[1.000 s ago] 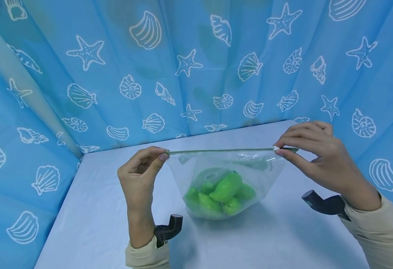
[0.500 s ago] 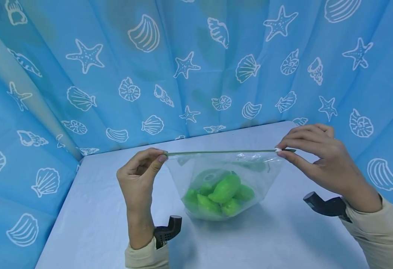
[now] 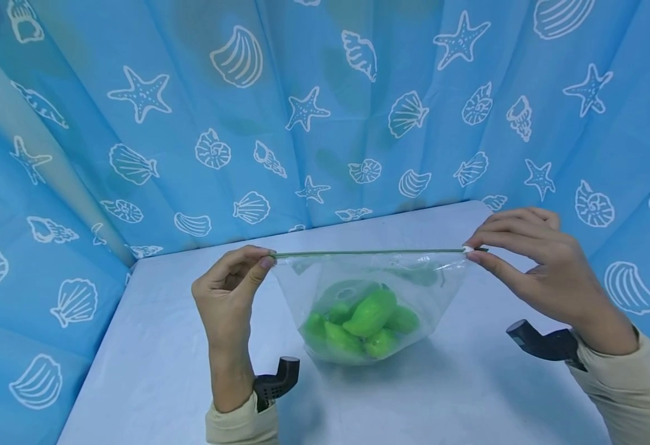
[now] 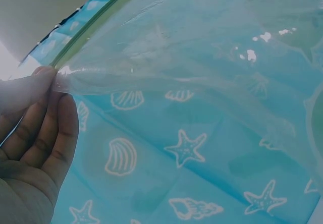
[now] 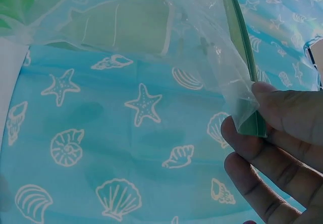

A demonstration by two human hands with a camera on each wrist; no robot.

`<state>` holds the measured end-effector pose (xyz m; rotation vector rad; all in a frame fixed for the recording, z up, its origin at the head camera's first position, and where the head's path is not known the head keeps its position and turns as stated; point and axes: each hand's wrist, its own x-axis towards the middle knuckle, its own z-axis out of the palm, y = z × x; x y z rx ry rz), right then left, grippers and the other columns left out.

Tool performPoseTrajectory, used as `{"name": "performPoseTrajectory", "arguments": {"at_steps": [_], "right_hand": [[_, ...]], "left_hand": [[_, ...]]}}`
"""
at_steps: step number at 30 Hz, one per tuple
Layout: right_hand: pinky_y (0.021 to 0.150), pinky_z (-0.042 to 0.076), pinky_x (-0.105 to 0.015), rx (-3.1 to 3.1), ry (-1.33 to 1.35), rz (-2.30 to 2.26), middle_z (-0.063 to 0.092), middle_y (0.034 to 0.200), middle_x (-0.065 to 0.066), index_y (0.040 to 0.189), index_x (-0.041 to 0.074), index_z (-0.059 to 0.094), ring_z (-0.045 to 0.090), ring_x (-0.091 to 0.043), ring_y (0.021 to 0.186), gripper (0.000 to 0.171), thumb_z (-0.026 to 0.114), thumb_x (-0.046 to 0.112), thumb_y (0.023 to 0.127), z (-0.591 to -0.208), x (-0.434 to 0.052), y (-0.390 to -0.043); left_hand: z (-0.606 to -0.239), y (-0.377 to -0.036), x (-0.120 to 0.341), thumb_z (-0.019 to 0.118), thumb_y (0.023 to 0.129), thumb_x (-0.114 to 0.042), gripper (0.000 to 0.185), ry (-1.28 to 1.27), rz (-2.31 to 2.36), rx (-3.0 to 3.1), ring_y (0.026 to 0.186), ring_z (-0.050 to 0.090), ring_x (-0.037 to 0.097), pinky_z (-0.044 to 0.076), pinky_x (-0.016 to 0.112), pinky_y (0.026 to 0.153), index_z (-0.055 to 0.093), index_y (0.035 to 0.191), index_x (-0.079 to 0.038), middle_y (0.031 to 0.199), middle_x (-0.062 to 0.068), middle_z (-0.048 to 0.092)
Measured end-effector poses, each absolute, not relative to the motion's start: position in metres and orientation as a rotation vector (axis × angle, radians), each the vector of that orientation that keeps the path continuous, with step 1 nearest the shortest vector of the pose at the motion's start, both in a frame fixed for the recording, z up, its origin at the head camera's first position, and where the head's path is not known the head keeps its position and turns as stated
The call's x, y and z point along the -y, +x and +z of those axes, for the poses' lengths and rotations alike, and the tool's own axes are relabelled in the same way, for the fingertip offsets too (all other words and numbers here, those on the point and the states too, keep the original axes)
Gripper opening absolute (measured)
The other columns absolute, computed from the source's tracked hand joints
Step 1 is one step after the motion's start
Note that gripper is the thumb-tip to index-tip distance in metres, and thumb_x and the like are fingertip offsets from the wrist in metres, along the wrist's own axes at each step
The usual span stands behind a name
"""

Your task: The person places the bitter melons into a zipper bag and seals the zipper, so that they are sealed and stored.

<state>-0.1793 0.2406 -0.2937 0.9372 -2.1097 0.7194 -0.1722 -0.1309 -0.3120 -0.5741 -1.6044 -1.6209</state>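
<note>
One clear zip bag [image 3: 369,296] hangs stretched between two hands, its bottom resting on the pale blue worktop [image 3: 469,395] near the middle. The left hand [image 3: 227,296] pinches the bag's left top corner between thumb and forefinger; the other fingers curl loosely beside them. In the left wrist view the pinch shows close up, the plastic corner [image 4: 63,80] pressed against the fingertips [image 4: 35,82], though most of that hand is cut off by the frame edge. The right hand [image 3: 531,259] pinches the right top corner, where a small white slider [image 3: 469,249] sits at the end of the green zip strip [image 3: 369,252]. In the right wrist view the strip [image 5: 245,62] runs down into the fingers [image 5: 287,108], and the slider itself cannot be made out there.

Inside the bag lies a heap of bright green pieces [image 3: 366,324], rounded and smooth. About five or six can be told apart in the head view, but they overlap and the creased plastic blurs them, so an exact count is not possible, nor is what they are. A duller green shape [image 3: 350,289] shows behind them through the film.

Two dark wrist mounts show, one at each sleeve [image 3: 275,383] [image 3: 542,343]. A blue curtain [image 3: 247,123] printed with white shells and starfish encloses the worktop on three sides.
</note>
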Motion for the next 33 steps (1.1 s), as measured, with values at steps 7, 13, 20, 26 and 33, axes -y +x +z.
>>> {"name": "performPoseTrajectory", "arguments": {"at_steps": [7, 13, 20, 26, 33], "right_hand": [[0.092, 0.028, -0.037, 2.119, 0.914, 0.711, 0.067, 0.093, 0.000, 0.093, 0.011, 0.073, 0.054, -0.017, 0.100, 0.024, 0.078, 0.010, 0.070, -0.296, -0.245, -0.180], [0.090, 0.028, -0.034, 2.121, 0.902, 0.720, 0.067, 0.091, 0.001, 0.092, 0.011, 0.073, 0.054, -0.016, 0.099, 0.026, 0.079, 0.006, 0.067, -0.299, -0.246, -0.180], [0.088, 0.035, -0.014, 2.329, 0.779, 0.932, 0.064, 0.098, 0.002, 0.099, 0.015, 0.070, 0.053, -0.008, 0.099, 0.017, 0.066, 0.008, 0.084, -0.318, -0.250, -0.188], [0.069, 0.041, -0.033, 2.746, 0.417, 1.356, 0.060, 0.091, -0.007, 0.102, 0.009, 0.065, 0.050, -0.021, 0.082, 0.036, 0.043, 0.037, 0.097, -0.381, -0.246, -0.222], [0.062, 0.052, -0.042, 2.949, 0.424, 1.912, 0.062, 0.089, -0.017, 0.114, 0.003, 0.056, 0.061, -0.032, 0.074, 0.045, 0.045, 0.042, 0.095, -0.455, -0.240, -0.243]], "left_hand": [[-0.310, -0.172, 0.132, 0.067, 0.075, 0.013, 0.012, -0.574, -1.614, 1.604, 0.059, 0.057, 0.015, 0.047, 0.023, 0.060, 0.067, 0.087, 0.010, 0.079, 0.015, 0.067], [-0.310, -0.172, 0.133, 0.067, 0.076, 0.012, 0.012, -0.579, -1.616, 1.620, 0.060, 0.056, 0.016, 0.046, 0.023, 0.060, 0.067, 0.087, 0.009, 0.081, 0.015, 0.067], [-0.308, -0.171, 0.137, 0.067, 0.076, 0.012, 0.013, -0.550, -1.607, 1.604, 0.061, 0.057, 0.017, 0.047, 0.023, 0.060, 0.067, 0.088, 0.009, 0.080, 0.014, 0.067], [-0.307, -0.172, 0.138, 0.066, 0.077, 0.011, 0.012, -0.560, -1.635, 1.603, 0.062, 0.057, 0.019, 0.046, 0.024, 0.061, 0.067, 0.089, 0.009, 0.081, 0.014, 0.067], [-0.311, -0.171, 0.135, 0.065, 0.078, 0.011, 0.013, -0.579, -1.672, 1.630, 0.065, 0.058, 0.020, 0.048, 0.025, 0.065, 0.066, 0.090, 0.009, 0.083, 0.014, 0.066]]}}
